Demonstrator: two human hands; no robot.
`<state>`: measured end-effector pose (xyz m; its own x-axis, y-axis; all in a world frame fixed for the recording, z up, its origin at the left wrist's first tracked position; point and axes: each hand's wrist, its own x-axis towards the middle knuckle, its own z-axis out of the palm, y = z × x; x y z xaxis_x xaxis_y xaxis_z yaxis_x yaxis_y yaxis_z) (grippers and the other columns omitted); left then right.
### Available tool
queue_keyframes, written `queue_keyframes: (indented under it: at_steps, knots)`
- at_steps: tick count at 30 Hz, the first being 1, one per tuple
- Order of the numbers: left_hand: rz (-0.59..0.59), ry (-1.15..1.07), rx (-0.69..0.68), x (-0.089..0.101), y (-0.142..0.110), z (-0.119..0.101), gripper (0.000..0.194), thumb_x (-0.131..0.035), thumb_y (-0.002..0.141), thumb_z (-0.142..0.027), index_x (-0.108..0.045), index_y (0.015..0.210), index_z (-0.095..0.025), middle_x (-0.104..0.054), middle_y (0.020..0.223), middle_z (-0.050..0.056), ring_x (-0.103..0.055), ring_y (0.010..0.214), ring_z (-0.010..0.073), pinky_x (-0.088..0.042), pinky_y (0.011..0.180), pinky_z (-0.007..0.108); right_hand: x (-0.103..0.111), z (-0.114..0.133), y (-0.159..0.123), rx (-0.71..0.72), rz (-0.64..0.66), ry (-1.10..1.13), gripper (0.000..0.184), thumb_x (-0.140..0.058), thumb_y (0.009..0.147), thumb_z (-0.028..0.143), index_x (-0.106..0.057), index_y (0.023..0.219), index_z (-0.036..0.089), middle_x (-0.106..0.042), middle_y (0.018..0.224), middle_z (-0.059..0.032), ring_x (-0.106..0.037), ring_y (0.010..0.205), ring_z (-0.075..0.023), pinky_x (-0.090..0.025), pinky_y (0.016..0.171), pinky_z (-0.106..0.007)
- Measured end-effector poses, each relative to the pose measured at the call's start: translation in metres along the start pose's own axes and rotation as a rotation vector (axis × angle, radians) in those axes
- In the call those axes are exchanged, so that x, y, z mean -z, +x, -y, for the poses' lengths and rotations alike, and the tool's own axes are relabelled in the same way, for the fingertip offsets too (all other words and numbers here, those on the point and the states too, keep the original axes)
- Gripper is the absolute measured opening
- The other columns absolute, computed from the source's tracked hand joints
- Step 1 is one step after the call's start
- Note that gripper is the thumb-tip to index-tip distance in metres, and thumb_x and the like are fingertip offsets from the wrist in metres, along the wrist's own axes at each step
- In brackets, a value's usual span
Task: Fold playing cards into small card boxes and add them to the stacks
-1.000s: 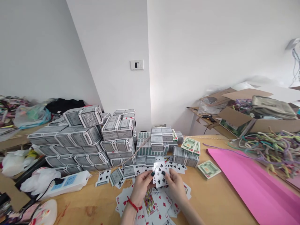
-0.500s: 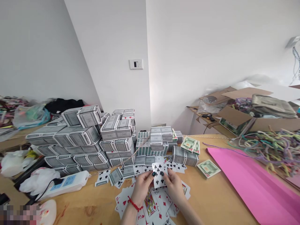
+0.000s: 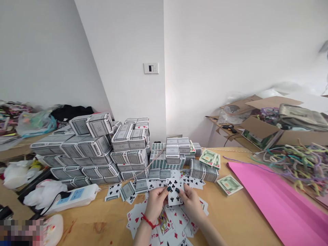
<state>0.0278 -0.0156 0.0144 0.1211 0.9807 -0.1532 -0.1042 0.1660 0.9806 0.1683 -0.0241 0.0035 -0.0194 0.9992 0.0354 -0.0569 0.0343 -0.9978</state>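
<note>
My left hand (image 3: 158, 201) and my right hand (image 3: 191, 202) pinch a seven of clubs playing card (image 3: 175, 195) between thumbs and fingers, its face toward me. Other cards behind it may be hidden. Below my wrists, loose playing cards (image 3: 179, 217) lie spread face up on the table, with a jack of diamonds among them. More face-up cards (image 3: 196, 182) fan out just beyond my hands. A few grey-backed cards (image 3: 127, 190) rest to the left. A red string bracelet circles my left wrist.
Grey-backed card blocks (image 3: 85, 145) are stacked high at the back left. Green card boxes (image 3: 229, 185) lie to the right, beside a pink sheet (image 3: 276, 201). A white power strip (image 3: 77, 198) sits left. Tangled pipe cleaners (image 3: 299, 164) and a cardboard box (image 3: 294, 136) are far right.
The view has shifted slightly, so the scene sits a little further right. Both hands keep their hold on the seven of clubs, with hardly any other movement.
</note>
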Motion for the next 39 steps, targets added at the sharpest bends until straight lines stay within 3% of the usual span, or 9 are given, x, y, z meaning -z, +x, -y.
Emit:
queue_keyframes:
  at_steps: [5, 10, 15, 18, 22, 27, 33, 39]
  knots:
    - [-0.08, 0.198, -0.111, 0.0, 0.0, -0.003, 0.039, -0.056, 0.07, -0.046, -0.052, 0.046, -0.015, -0.04, 0.043, -0.004, -0.036, 0.045, 0.01, -0.031, 0.046, 0.022, 0.002, -0.002, 0.001, -0.02, -0.008, -0.014, 0.036, -0.057, 0.068, 0.053, -0.05, 0.063, 0.018, -0.052, 0.052, 0.0015, -0.048, 0.051, -0.0145, -0.037, 0.048, -0.023]
    - [-0.081, 0.281, -0.149, 0.002, 0.001, 0.0, 0.037, -0.051, 0.074, -0.039, -0.043, 0.046, -0.017, -0.032, 0.045, -0.006, -0.03, 0.046, 0.0091, -0.025, 0.045, 0.021, 0.005, -0.005, 0.005, -0.043, 0.06, -0.023, 0.039, -0.057, 0.068, 0.056, -0.053, 0.069, 0.017, -0.055, 0.055, 0.0002, -0.049, 0.053, -0.0149, -0.039, 0.05, -0.024]
    - [-0.12, 0.418, -0.202, 0.002, 0.003, 0.009, 0.033, -0.046, 0.077, -0.036, -0.043, 0.05, -0.018, -0.032, 0.045, -0.006, -0.031, 0.044, 0.0094, -0.025, 0.045, 0.021, 0.005, -0.007, 0.005, -0.053, 0.048, -0.028, 0.039, -0.058, 0.067, 0.056, -0.053, 0.067, 0.018, -0.052, 0.051, 0.0015, -0.048, 0.051, -0.0145, -0.036, 0.048, -0.023]
    - [-0.201, 0.499, -0.243, -0.003, 0.002, 0.01, 0.032, -0.043, 0.079, -0.037, -0.041, 0.052, -0.019, -0.032, 0.046, -0.006, -0.032, 0.045, 0.0101, -0.025, 0.045, 0.021, 0.003, -0.007, 0.004, -0.07, 0.031, -0.036, 0.04, -0.058, 0.066, 0.057, -0.052, 0.064, 0.018, -0.052, 0.051, 0.0016, -0.048, 0.051, -0.0143, -0.036, 0.047, -0.023]
    - [-0.295, 0.513, -0.278, -0.011, -0.001, 0.009, 0.031, -0.039, 0.081, -0.043, -0.043, 0.06, -0.02, -0.042, 0.052, -0.003, -0.038, 0.048, 0.0122, -0.03, 0.047, 0.022, -0.001, -0.008, 0.004, -0.096, 0.03, 0.024, 0.04, -0.057, 0.066, 0.058, -0.05, 0.065, 0.018, -0.053, 0.055, 0.0009, -0.048, 0.051, -0.0138, -0.036, 0.045, -0.023]
    - [-0.241, 0.433, -0.244, -0.013, -0.005, 0.007, 0.04, -0.032, 0.083, -0.049, -0.054, 0.07, -0.018, -0.056, 0.062, 0.002, -0.049, 0.057, 0.0163, -0.039, 0.054, 0.025, -0.001, -0.01, 0.007, -0.118, 0.013, 0.124, 0.04, -0.059, 0.066, 0.057, -0.048, 0.066, 0.019, -0.047, 0.053, 0.0035, -0.041, 0.044, -0.0108, -0.036, 0.041, -0.023]
    - [-0.087, 0.331, -0.224, -0.011, -0.01, 0.001, 0.033, -0.037, 0.084, -0.043, -0.059, 0.093, -0.02, -0.062, 0.081, 0.005, -0.055, 0.072, 0.0177, -0.043, 0.065, 0.026, 0.001, -0.006, 0.004, -0.105, 0.004, 0.193, 0.035, -0.059, 0.07, 0.052, -0.046, 0.065, 0.019, -0.045, 0.052, 0.0044, -0.04, 0.044, -0.0101, -0.036, 0.042, -0.022]
    - [-0.039, 0.437, -0.212, -0.009, -0.009, 0.002, 0.036, -0.033, 0.084, -0.044, -0.058, 0.078, -0.02, -0.056, 0.064, 0.002, -0.049, 0.058, 0.0162, -0.039, 0.055, 0.025, 0.001, -0.002, 0.002, -0.089, 0.024, 0.215, 0.032, -0.058, 0.073, 0.048, -0.048, 0.069, 0.018, -0.046, 0.055, 0.0036, -0.04, 0.047, -0.0101, -0.036, 0.044, -0.021]
